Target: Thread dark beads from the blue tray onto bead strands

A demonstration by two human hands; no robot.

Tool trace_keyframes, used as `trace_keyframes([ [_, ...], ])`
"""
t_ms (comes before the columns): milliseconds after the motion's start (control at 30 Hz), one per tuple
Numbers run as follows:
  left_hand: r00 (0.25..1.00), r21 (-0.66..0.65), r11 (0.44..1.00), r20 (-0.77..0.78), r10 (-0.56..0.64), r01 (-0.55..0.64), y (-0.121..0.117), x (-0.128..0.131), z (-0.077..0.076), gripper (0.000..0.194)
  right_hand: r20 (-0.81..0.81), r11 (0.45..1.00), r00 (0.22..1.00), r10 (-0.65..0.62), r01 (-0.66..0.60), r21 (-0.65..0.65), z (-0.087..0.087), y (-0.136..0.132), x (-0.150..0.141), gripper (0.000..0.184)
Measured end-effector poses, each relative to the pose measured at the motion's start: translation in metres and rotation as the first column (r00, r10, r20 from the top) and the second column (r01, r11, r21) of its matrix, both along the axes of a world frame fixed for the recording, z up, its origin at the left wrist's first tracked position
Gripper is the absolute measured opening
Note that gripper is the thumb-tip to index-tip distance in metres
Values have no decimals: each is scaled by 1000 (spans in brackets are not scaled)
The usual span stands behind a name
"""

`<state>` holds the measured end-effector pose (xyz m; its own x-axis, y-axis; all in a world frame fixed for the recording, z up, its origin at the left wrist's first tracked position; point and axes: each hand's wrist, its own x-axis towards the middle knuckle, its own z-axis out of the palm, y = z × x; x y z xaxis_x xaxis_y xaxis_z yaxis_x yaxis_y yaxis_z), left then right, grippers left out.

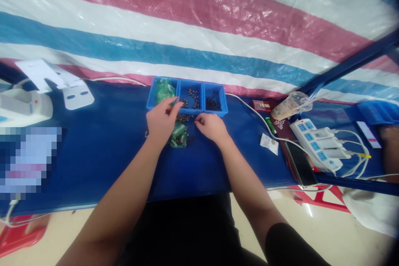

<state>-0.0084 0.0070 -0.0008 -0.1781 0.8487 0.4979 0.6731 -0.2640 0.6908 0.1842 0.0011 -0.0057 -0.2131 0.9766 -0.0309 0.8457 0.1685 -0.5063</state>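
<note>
1. Nearest us on the blue table lies a green packet, crumpled and glossy, see-through enough that we notice darker shapes inside.
2. Just behind it and to the right, we see the right hand, its fingers curled and tips bunched together; we cannot tell whether a piece is pinched there.
3. Across from it, the left hand reaches over the front of the bins, thumb and forefinger drawn close; whether they grip anything, we cannot tell.
4. Between the hands, a loose pile of small parts sits against the bins, brassy and dark mixed, too tiny for us to make out their form.
5. Beyond stand three blue bins side by side: the left holds a shiny green bag, the middle scattered brassy pieces, the right a heap of black, thin-looking pieces.
6. Off to the right, we find a white sachet with a round brownish mark, a red box and a printed clear cup; their lettering is too blurred for us to read.
</note>
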Motion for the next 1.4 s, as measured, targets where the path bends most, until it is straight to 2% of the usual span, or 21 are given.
trace_keyframes([
  [233,996,48,999,-84,4,0,2,-2,-8,36,-31,1000,999,12,-12,-10,3,-3,-4,7],
  [367,983,92,996,-182,10,7,7,-4,-14,35,-151,999,988,33,-37,-21,9,-4,-4,7],
  [500,964,100,995,-265,7,21,11,-5,-19,36,-314,995,945,92,-99,-6,10,-6,-6,8],
  [600,962,94,995,-273,9,17,12,-6,-19,39,-459,994,883,101,-113,1,8,-7,-8,9],
  [733,965,111,994,-262,7,23,10,-6,-15,33,-641,995,765,63,-98,-19,2,-5,-11,22],
  [867,948,120,980,-296,-119,160,5,-5,-11,27,-787,995,617,-12,-71,-71,-3,1,-13,27],
  [1033,920,65,954,-292,-262,292,0,-1,-6,29,-899,992,422,-114,5,-124,-6,6,-14,41],
  [1200,846,-45,905,-340,-411,422,-8,5,6,31,-909,982,374,-184,108,-155,-7,1,-21,45],
  [1300,852,-19,917,-363,-377,398,-18,5,7,30,-917,973,334,-217,145,-178,-5,-4,-26,43],
  [1400,878,38,934,-358,-318,354,-29,0,0,27,-938,982,290,-189,42,-185,-6,-12,-30,41],
])
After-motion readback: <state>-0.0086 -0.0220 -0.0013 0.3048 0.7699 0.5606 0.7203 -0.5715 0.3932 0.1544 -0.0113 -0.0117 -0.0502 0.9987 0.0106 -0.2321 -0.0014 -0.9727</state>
